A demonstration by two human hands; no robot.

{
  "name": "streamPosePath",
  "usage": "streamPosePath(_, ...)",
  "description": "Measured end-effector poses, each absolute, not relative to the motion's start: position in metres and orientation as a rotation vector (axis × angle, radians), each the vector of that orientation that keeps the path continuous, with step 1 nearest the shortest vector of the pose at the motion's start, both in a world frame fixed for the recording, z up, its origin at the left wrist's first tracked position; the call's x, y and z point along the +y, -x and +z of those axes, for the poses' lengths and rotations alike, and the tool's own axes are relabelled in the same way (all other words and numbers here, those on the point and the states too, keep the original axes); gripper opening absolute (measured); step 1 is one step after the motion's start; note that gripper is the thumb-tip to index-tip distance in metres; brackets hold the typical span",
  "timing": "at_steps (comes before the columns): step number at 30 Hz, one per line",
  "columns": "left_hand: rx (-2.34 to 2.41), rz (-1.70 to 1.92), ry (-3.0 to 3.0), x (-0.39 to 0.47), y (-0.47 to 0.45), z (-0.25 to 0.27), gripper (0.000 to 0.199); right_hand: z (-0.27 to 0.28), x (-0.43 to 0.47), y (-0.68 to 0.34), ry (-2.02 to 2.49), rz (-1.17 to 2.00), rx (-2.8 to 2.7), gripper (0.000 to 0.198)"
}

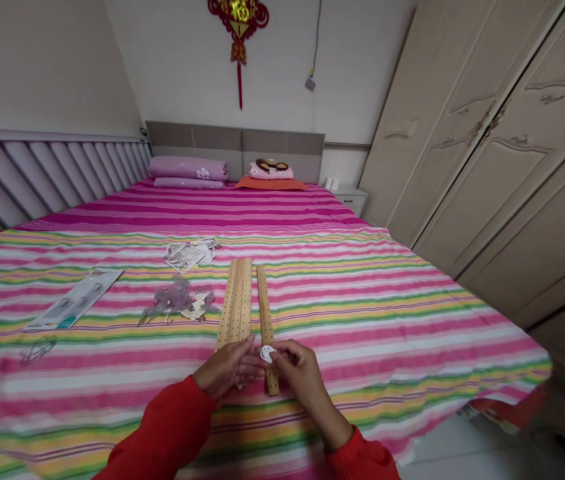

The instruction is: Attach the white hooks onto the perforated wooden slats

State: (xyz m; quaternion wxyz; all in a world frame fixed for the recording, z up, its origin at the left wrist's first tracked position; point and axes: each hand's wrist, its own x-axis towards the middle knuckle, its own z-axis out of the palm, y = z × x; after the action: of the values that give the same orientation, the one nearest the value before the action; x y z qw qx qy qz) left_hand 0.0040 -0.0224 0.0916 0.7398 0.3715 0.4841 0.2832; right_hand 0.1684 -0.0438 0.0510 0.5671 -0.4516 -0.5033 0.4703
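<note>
My right hand pinches a small white round piece between thumb and fingers; fine dark marks on it are too small to read. Close on its left side, my left hand is open, with fingers stretched out towards the piece. Whether those fingertips touch it I cannot tell. Under the piece runs a single narrow wooden strip with rows of small holes. Several similar strips lie side by side to its left, their near ends partly hidden by my left hand.
Left of the strips lie a clear plastic bag with small parts, a heap of paper and packaging, a long blister pack and a thin wire bundle. Pillows sit by the headboard. A wardrobe stands right.
</note>
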Motion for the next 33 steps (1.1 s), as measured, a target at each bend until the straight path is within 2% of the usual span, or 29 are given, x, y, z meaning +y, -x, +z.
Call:
streamPosePath(5,1.104,0.723,-0.950,-0.023,-0.009,0.080,0.051,0.041,-0.045,-0.168,1.040,1.309,-0.966,0.034)
streamPosePath(12,1.144,0.804,-1.054,-0.030,-0.013,0.071,0.039,0.056,-0.036,-0.188,1.077,1.135,-1.327,0.018)
streamPosePath(15,1.141,0.843,-1.068,-0.033,-0.018,0.068,0.035,0.062,-0.029,-0.191,1.049,1.169,-1.458,0.017)
streamPosePath(25,1.195,0.924,-0.869,-0.049,-0.040,0.056,0.040,0.033,-0.030,-0.176,1.093,1.308,-1.003,0.023)
streamPosePath(33,1.255,0.999,-0.874,-0.061,-0.048,0.042,0.033,0.024,-0.042,-0.177,1.140,1.285,-1.025,0.020)
